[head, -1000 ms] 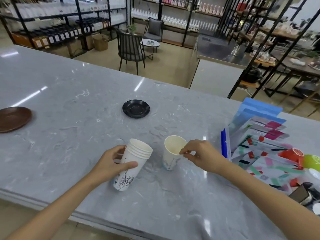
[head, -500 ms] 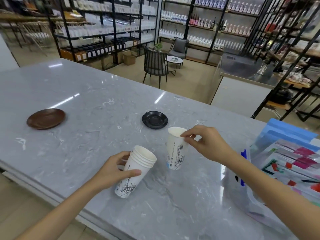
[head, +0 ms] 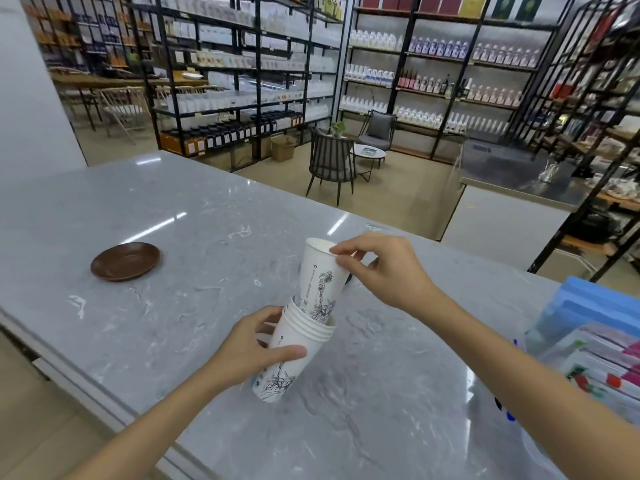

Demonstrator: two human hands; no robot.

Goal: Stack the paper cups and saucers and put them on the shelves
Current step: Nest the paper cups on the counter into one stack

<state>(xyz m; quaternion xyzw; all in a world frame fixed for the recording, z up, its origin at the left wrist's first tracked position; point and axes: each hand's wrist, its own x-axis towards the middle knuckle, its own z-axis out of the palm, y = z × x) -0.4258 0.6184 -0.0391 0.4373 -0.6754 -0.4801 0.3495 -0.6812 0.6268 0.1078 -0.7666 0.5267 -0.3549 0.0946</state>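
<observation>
1. Cups: my left hand [head: 254, 344] is wrapped around the nested cup stack [head: 292, 355], thumb across the front wall and fingers behind. The stack is tilted, mouth toward my right, with its base low over the grey counter [head: 173, 237]; I can't tell if the base touches.
2. My right hand [head: 381, 271] pinches the single cup [head: 320, 278] at its rim, thumb and forefinger closed on the lip. Its bottom is already inside the mouth of the stack, partly seated, with most of its wall still showing.
3. Handling, as I judge it: thin paper, very light, and it crushes easily. The rolled rim is the stiff part, so the rim pinch is the right hold. Squeezing mid-wall would oval the cup and jam the nest.
4. Stack grip: hold around the upper band, where the layered rims make it rigid. Light pressure only.
5. Next move needs the axes lined up, then a straight push down. If cocked, the cup will wedge.
6. Risk: the printed walls look smooth and the stack could slide through my left palm under the push.
7. Brown saucer [head: 125, 261] sits on the counter well to the left, untouched. The shelves [head: 242, 81] stand across the room, so nothing is shelved yet.
</observation>
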